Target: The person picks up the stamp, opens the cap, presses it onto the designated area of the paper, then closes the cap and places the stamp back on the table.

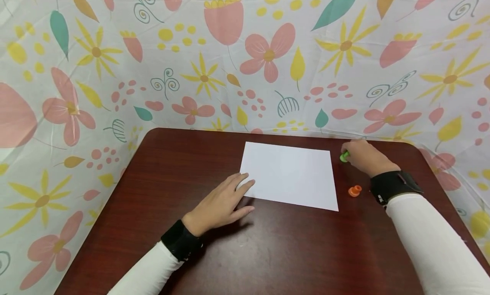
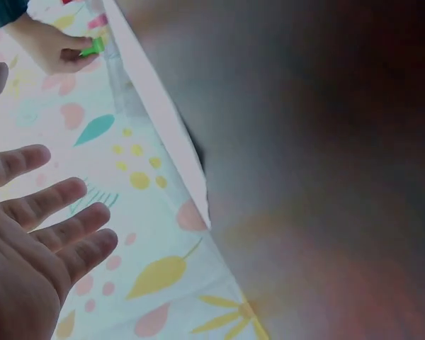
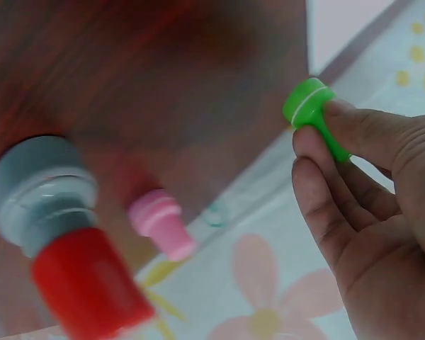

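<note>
My right hand (image 1: pixel 365 156) pinches a small green stamp (image 3: pixel 309 106) between thumb and fingertips, at the far right of the table. The stamp's wide round end points away from the palm in the right wrist view. My left hand (image 1: pixel 220 203) is spread, its fingertips over the left edge of a blank white sheet of paper (image 1: pixel 289 176). Nothing is held in it. An orange stamp (image 1: pixel 354 190) stands on the table nearer to me than the right hand. A pink stamp (image 3: pixel 163 223) and a larger red and grey stamp (image 3: pixel 64 234) show in the right wrist view.
The dark reddish-brown table (image 1: pixel 268 252) has rounded far corners. A white curtain (image 1: pixel 229 65) with flowers and leaves hangs along its far and left sides and continues on the right. In the head view, the right hand hides the pink and red stamps.
</note>
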`<state>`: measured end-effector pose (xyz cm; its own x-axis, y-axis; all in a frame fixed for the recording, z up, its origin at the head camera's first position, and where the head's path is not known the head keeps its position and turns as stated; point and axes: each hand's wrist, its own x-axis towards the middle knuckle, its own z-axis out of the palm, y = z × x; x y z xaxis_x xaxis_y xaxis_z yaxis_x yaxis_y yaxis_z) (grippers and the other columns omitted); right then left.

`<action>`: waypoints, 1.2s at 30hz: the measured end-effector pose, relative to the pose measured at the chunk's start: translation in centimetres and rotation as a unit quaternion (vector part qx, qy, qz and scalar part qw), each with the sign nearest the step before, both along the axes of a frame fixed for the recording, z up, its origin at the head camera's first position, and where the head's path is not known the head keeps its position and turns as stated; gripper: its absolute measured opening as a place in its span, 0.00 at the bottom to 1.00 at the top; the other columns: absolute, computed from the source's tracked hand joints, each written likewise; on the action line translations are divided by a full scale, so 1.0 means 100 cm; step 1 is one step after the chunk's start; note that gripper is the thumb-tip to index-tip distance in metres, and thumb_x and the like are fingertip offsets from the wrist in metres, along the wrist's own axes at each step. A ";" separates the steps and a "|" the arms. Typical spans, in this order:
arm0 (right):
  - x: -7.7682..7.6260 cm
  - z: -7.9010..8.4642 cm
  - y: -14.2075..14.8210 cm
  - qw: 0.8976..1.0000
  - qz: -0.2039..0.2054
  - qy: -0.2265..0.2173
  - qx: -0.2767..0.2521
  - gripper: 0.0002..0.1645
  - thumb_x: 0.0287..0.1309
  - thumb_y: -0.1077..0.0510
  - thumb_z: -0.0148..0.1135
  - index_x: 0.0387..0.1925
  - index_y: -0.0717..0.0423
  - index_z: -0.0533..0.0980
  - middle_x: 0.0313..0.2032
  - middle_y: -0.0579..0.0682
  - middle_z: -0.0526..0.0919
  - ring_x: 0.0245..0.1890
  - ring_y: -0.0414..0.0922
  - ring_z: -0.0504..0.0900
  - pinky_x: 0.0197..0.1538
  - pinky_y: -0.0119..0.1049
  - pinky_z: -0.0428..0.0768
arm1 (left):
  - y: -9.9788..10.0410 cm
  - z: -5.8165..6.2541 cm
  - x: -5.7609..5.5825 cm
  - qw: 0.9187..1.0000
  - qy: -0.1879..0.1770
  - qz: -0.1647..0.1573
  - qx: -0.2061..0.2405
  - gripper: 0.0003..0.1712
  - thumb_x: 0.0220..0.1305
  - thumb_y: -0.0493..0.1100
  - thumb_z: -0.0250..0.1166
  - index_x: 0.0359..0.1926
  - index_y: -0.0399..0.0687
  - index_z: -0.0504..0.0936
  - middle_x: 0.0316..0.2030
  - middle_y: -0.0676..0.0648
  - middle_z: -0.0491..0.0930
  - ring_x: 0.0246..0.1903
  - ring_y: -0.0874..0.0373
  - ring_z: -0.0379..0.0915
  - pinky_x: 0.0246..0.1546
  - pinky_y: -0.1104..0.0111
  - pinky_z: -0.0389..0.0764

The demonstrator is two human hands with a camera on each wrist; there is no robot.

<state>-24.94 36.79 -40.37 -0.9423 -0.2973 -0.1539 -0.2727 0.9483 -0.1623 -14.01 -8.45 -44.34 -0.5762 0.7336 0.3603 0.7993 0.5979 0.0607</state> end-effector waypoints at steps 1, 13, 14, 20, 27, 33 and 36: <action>0.001 0.004 -0.003 1.000 0.003 0.006 -0.008 0.07 0.65 0.69 0.64 0.43 0.67 0.82 0.35 0.56 0.84 0.33 0.50 0.77 0.38 0.45 0.80 | 0.000 0.002 0.000 1.000 -0.007 0.004 0.009 0.37 0.73 0.60 0.62 0.73 0.42 0.70 0.68 0.36 0.72 0.68 0.42 0.70 0.71 0.56 0.74; 0.035 0.051 -0.073 0.985 0.040 0.120 -0.121 0.12 0.60 0.65 0.73 0.46 0.61 0.85 0.40 0.57 0.85 0.37 0.51 0.79 0.43 0.49 0.85 | 0.008 0.019 -0.007 0.990 -0.078 0.027 0.111 0.34 0.76 0.53 0.61 0.75 0.45 0.66 0.72 0.40 0.67 0.72 0.47 0.64 0.65 0.60 0.78; 0.038 0.053 -0.079 0.982 0.044 0.128 -0.129 0.12 0.60 0.65 0.73 0.46 0.61 0.85 0.39 0.56 0.85 0.37 0.50 0.79 0.42 0.48 0.85 | 0.010 0.020 -0.008 0.990 -0.076 0.027 0.118 0.34 0.76 0.52 0.62 0.75 0.45 0.67 0.72 0.40 0.67 0.71 0.47 0.65 0.65 0.60 0.78; 0.055 0.052 -0.104 0.965 0.065 0.179 -0.183 0.13 0.58 0.66 0.75 0.44 0.58 0.84 0.38 0.52 0.86 0.38 0.48 0.83 0.43 0.48 0.86 | 0.023 0.030 -0.011 0.982 -0.077 0.021 0.173 0.34 0.74 0.50 0.65 0.74 0.43 0.68 0.70 0.40 0.69 0.70 0.48 0.66 0.67 0.58 0.76; 0.074 0.042 -0.124 0.941 0.064 0.227 -0.244 0.16 0.54 0.66 0.78 0.45 0.55 0.83 0.40 0.48 0.85 0.37 0.45 0.86 0.43 0.44 0.88 | 0.042 0.043 -0.016 0.963 -0.106 0.014 0.249 0.32 0.73 0.46 0.66 0.72 0.40 0.69 0.68 0.42 0.71 0.67 0.51 0.69 0.68 0.59 0.76; 0.089 0.047 -0.142 0.908 0.066 0.274 -0.309 0.19 0.51 0.67 0.79 0.45 0.55 0.83 0.41 0.45 0.86 0.36 0.40 0.85 0.46 0.20 0.81 | 0.053 0.057 -0.019 0.922 -0.172 0.011 0.347 0.30 0.72 0.42 0.67 0.72 0.44 0.71 0.65 0.44 0.74 0.60 0.52 0.76 0.59 0.61 0.84; 0.095 0.052 -0.152 0.895 0.067 0.280 -0.342 0.20 0.50 0.69 0.79 0.45 0.55 0.83 0.41 0.45 0.86 0.36 0.38 0.84 0.46 0.15 0.78 | 0.059 0.062 -0.018 0.895 -0.210 0.003 0.393 0.29 0.72 0.40 0.66 0.71 0.47 0.72 0.65 0.45 0.75 0.59 0.53 0.78 0.59 0.61 0.84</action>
